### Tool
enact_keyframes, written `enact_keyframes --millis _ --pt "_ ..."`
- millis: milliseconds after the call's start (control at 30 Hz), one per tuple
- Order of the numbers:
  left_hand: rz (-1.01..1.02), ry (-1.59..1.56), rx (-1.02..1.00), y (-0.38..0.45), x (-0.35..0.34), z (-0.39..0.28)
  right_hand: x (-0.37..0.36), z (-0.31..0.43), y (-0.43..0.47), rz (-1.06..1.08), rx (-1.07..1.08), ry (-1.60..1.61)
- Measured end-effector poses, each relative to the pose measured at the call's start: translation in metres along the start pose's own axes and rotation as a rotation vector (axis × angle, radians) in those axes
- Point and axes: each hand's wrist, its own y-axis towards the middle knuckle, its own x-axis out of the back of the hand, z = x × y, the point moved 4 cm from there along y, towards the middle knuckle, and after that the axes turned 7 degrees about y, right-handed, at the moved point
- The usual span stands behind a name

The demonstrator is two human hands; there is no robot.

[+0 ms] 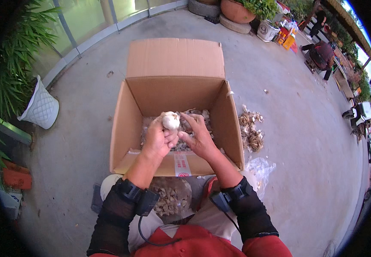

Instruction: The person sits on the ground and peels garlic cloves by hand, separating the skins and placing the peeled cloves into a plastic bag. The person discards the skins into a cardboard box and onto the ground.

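Observation:
A whitish garlic bulb [171, 120] rests in my left hand [159, 135], whose fingers curl around its lower side. Just to the right of the bulb is my right hand [198, 131], with thumb and forefinger apart and nothing seen between them. Both hands are over an open cardboard box [177, 93], whose bottom is strewn with papery garlic skins and other bits, partly hidden by my hands. Between my legs, below the box's near edge, a clear plastic bag or container [171, 197] holds many small pieces that look like garlic cloves.
Dry stalks and skins [253, 131] lie in a pile right of the box, beside a clear plastic bag [261, 172]. A white planter [42, 106] stands at left. Large pots [237, 11] line the far side. Two people [322, 56] are at the upper right.

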Motion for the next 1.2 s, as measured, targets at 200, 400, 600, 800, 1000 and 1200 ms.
enact_keyframes --millis 200,400,600,800,1000,1200 --pt "0.01 0.058 0.155 -0.002 0.005 0.013 0.001 0.024 0.008 0.209 -0.097 0.637" --pt "-0.225 0.436 0.124 -0.003 0.006 0.027 0.0 0.016 0.005 0.074 -0.044 0.381" --pt "-0.483 1.468 -0.784 0.0 0.01 -0.002 0.007 0.018 0.002 0.003 -0.175 0.26" --pt "-0.214 0.866 -0.305 -0.006 -0.004 -0.013 0.012 0.006 0.003 -0.103 -0.206 0.255" --pt "-0.123 0.775 -0.155 -0.003 -0.002 -0.001 0.004 -0.003 0.001 -0.04 -0.093 0.332" --pt "-0.19 0.901 -0.245 -0.002 0.008 -0.003 0.0 -0.008 0.0 0.081 -0.168 0.5"
